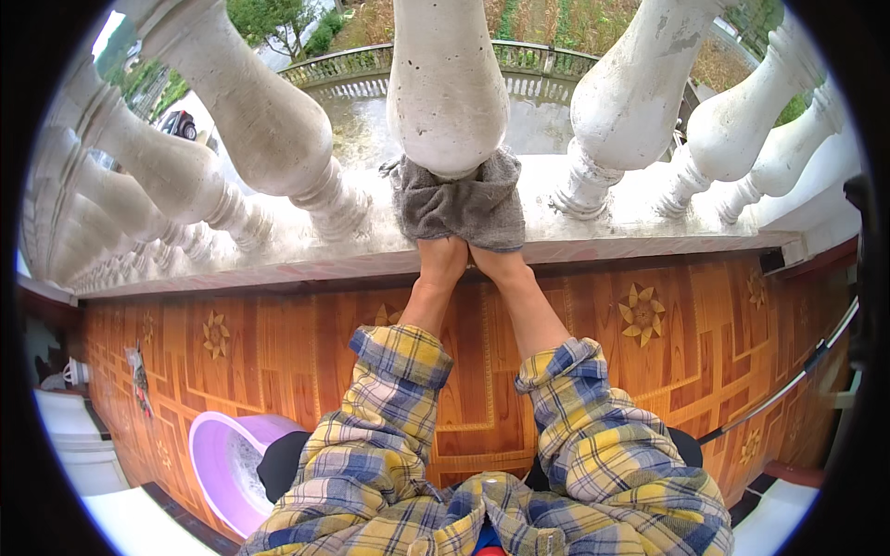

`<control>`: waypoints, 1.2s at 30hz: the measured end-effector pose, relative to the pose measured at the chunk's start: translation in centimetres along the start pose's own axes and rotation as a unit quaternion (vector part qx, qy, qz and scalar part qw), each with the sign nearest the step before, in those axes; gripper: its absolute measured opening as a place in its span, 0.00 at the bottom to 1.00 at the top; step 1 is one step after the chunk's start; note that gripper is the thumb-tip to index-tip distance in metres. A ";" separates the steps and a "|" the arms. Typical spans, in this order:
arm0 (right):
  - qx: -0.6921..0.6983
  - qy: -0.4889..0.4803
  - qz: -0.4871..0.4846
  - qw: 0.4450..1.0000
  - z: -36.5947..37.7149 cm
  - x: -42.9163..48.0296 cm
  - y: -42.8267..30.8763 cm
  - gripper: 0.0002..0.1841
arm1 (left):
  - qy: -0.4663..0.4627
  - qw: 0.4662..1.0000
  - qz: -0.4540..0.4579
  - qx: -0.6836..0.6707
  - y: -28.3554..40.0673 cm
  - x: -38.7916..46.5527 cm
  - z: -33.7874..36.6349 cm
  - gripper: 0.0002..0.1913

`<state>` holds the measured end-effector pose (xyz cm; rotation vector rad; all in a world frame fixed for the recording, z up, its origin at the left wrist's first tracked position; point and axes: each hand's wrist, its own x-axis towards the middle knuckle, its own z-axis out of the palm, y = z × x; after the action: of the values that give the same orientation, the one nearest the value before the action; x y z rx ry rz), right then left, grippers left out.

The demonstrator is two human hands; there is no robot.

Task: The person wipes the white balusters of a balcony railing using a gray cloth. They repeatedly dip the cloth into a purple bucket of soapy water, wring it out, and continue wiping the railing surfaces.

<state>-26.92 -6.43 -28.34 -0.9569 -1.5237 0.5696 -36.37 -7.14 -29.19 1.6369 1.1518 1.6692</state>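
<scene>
A damp-looking grey cloth (459, 208) is wrapped about the narrow base of the middle white baluster (448, 90). My left hand (443, 256) and my right hand (495, 258) hold it there from the near side, close together. Its folds hide my fingers, and only the backs of the hands near the wrists show. The cloth also rests on the white ledge (542, 201) beneath the balusters.
A lilac plastic basin (201, 459) of sudsy water stands on the patterned floor (459, 410) at lower left. More balusters (271, 111) flank the middle one. A long pole (786, 386) lies at right. Left of me is a small packet-like object (139, 379) on the floor.
</scene>
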 end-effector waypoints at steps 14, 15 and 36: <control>0.316 -0.182 0.179 0.914 -3.0 8.0 2.4 0.23 | -0.119 0.982 -0.069 -0.125 1.8 5.1 -3.8 0.19; 0.348 -0.182 0.181 0.902 -3.1 8.0 2.8 0.22 | -0.107 0.985 -0.066 -0.119 2.1 5.0 -3.5 0.20; -0.209 0.058 0.009 0.976 4.1 1.6 -2.8 0.26 | 0.100 0.980 -0.065 -0.157 1.6 3.6 -4.1 0.14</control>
<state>-31.53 -6.01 -25.98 -1.3015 -1.5605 0.2000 -40.55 -5.69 -25.56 1.1976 1.0019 1.8519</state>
